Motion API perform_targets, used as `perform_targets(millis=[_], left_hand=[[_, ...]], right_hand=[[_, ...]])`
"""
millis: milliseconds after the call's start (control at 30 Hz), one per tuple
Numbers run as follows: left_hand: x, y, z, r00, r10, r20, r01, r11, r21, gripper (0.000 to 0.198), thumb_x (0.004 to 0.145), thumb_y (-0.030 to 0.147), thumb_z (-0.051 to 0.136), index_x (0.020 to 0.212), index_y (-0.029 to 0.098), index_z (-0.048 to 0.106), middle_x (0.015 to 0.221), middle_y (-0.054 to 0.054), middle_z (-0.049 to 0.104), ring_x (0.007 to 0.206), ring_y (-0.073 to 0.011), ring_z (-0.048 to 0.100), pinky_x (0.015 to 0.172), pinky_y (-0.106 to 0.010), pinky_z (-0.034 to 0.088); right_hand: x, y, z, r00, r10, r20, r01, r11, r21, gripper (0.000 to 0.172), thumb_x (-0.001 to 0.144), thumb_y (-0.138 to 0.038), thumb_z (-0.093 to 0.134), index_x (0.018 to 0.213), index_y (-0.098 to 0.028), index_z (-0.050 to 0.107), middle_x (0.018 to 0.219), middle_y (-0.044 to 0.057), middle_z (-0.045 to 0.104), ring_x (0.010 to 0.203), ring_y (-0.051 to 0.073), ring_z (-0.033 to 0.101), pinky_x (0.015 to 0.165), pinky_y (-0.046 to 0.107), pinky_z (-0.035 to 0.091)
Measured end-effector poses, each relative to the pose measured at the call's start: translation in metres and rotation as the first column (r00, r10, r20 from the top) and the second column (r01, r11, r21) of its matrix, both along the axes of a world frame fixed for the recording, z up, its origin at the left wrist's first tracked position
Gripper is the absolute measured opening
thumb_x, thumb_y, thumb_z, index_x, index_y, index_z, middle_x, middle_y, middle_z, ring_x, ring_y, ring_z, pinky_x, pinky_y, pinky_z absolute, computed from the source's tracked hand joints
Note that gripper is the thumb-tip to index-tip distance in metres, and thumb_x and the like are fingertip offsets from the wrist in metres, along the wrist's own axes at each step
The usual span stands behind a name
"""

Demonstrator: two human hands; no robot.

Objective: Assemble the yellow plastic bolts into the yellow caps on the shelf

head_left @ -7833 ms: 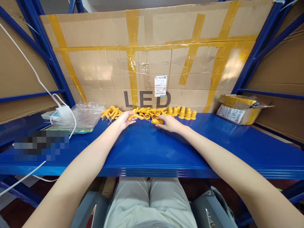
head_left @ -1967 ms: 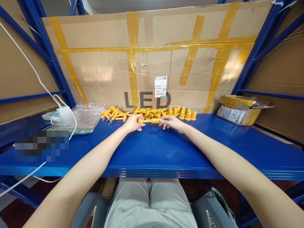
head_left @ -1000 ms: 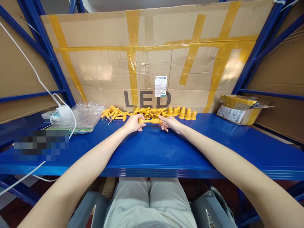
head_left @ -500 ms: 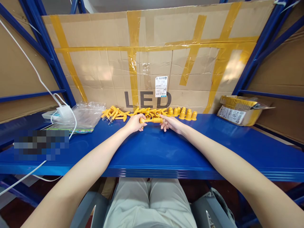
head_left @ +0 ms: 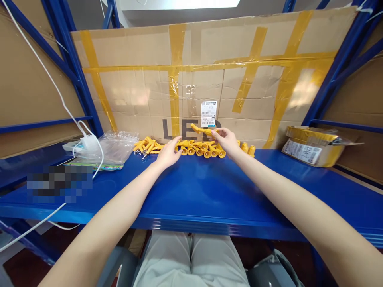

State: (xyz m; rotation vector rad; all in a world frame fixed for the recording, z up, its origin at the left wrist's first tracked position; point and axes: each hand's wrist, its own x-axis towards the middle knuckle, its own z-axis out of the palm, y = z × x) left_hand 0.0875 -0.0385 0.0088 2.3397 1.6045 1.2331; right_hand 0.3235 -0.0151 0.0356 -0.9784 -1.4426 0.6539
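My right hand is closed on a yellow plastic stick, gripping its right end between thumb and fingers. The stick lies roughly level, lifted above the row of yellow pieces. My left hand is at the left part of that row, thumb and fingers apart, and nothing shows between them. Below the held stick, several yellow flared pieces lie with their round open mouths facing me. Further left is a heap of yellow sticks with small metal chains. Yellow caps stand partly hidden behind my right hand.
A large taped cardboard sheet stands behind the blue shelf. An opened cardboard box sits at the right. On the left are clear plastic bags, a white plug block with cables, and a blurred dark object.
Both hands held a yellow piece low in front of the row. Now the hands are apart: my right hand has raised a yellow stick, and my left has let go. The view has shifted slightly.
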Motion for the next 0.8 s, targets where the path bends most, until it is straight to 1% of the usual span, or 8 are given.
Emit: perform_targets(millis=[100, 200, 300, 400, 467, 600, 667, 800], left_hand=[[-0.009, 0.009, -0.003, 0.997, 0.071, -0.024, -0.070, 0.997, 0.012, 0.051, 0.080, 0.019, 0.059, 0.131, 0.016, 0.051, 0.123, -0.012, 0.062, 0.090, -0.0194, 0.066, 0.096, -0.036, 0.048], [-0.016, 0.015, -0.006, 0.993, 0.104, -0.055, -0.106, 0.994, -0.022, 0.048, 0.081, 0.021, 0.057, 0.129, 0.014, 0.053, 0.117, -0.012, 0.065, 0.093, -0.0211, 0.066, 0.092, -0.035, 0.049], [-0.018, 0.016, -0.006, 0.991, 0.109, -0.079, -0.114, 0.992, -0.054, 0.044, 0.082, 0.022, 0.056, 0.126, 0.015, 0.055, 0.110, -0.010, 0.068, 0.088, -0.0202, 0.066, 0.088, -0.033, 0.051], [-0.016, 0.014, -0.006, 0.992, 0.077, -0.096, -0.085, 0.994, -0.073, 0.038, 0.082, 0.021, 0.055, 0.119, 0.016, 0.060, 0.099, -0.007, 0.071, 0.084, -0.0191, 0.067, 0.087, -0.031, 0.051], [-0.014, 0.013, -0.006, 0.992, 0.057, -0.110, -0.066, 0.995, -0.080, 0.036, 0.082, 0.021, 0.055, 0.117, 0.016, 0.062, 0.094, -0.006, 0.072, 0.083, -0.0189, 0.067, 0.087, -0.031, 0.050], [-0.012, 0.013, -0.008, 0.992, 0.029, -0.120, -0.039, 0.996, -0.086, 0.036, 0.081, 0.019, 0.056, 0.116, 0.015, 0.064, 0.092, -0.005, 0.072, 0.081, -0.0189, 0.067, 0.083, -0.031, 0.052], [-0.012, 0.015, -0.009, 0.993, 0.010, -0.119, -0.021, 0.996, -0.090, 0.035, 0.081, 0.019, 0.056, 0.115, 0.016, 0.064, 0.091, -0.005, 0.072, 0.080, -0.0188, 0.068, 0.081, -0.030, 0.052], [-0.014, 0.018, -0.011, 0.992, -0.035, -0.120, 0.022, 0.994, -0.111, 0.031, 0.081, 0.019, 0.055, 0.110, 0.017, 0.066, 0.088, -0.005, 0.072, 0.079, -0.0192, 0.068, 0.079, -0.030, 0.053]], right_hand=[[-0.010, 0.017, 0.004, 0.938, -0.194, 0.288, 0.134, 0.967, 0.217, 0.033, 0.083, -0.044, 0.063, 0.103, -0.019, 0.058, 0.106, 0.010, 0.067, 0.100, 0.024, 0.062, 0.088, 0.038, 0.048], [-0.028, 0.029, 0.001, 0.805, -0.302, 0.510, 0.135, 0.931, 0.338, 0.027, 0.086, -0.030, 0.060, 0.109, -0.016, 0.058, 0.115, 0.013, 0.064, 0.108, 0.027, 0.058, 0.093, 0.039, 0.044], [-0.047, 0.034, -0.009, 0.631, -0.322, 0.706, 0.130, 0.941, 0.313, 0.026, 0.090, -0.025, 0.052, 0.114, -0.015, 0.057, 0.119, 0.015, 0.063, 0.107, 0.027, 0.059, 0.090, 0.037, 0.043], [-0.062, 0.033, -0.019, 0.365, -0.272, 0.890, 0.142, 0.961, 0.236, 0.024, 0.091, -0.023, 0.050, 0.111, -0.014, 0.061, 0.118, 0.018, 0.064, 0.107, 0.030, 0.060, 0.095, 0.043, 0.038], [-0.066, 0.032, -0.022, 0.268, -0.232, 0.935, 0.156, 0.968, 0.195, 0.028, 0.093, -0.026, 0.047, 0.114, -0.015, 0.061, 0.123, 0.018, 0.063, 0.112, 0.030, 0.059, 0.102, 0.050, 0.031], [-0.062, 0.031, -0.012, 0.249, -0.095, 0.964, 0.163, 0.985, 0.056, 0.042, 0.099, -0.038, 0.034, 0.133, -0.022, 0.052, 0.145, 0.011, 0.048, 0.136, 0.029, 0.037, 0.110, 0.061, 0.013], [-0.053, 0.031, 0.001, 0.268, -0.038, 0.963, 0.155, 0.988, -0.005, 0.049, 0.098, -0.042, 0.032, 0.142, -0.024, 0.042, 0.153, 0.008, 0.035, 0.142, 0.029, 0.026, 0.111, 0.063, 0.011], [-0.019, 0.032, 0.028, 0.300, -0.155, 0.941, 0.289, 0.955, 0.065, 0.049, 0.095, -0.038, 0.040, 0.139, -0.019, 0.046, 0.143, 0.012, 0.049, 0.130, 0.029, 0.045, 0.109, 0.053, 0.026]])
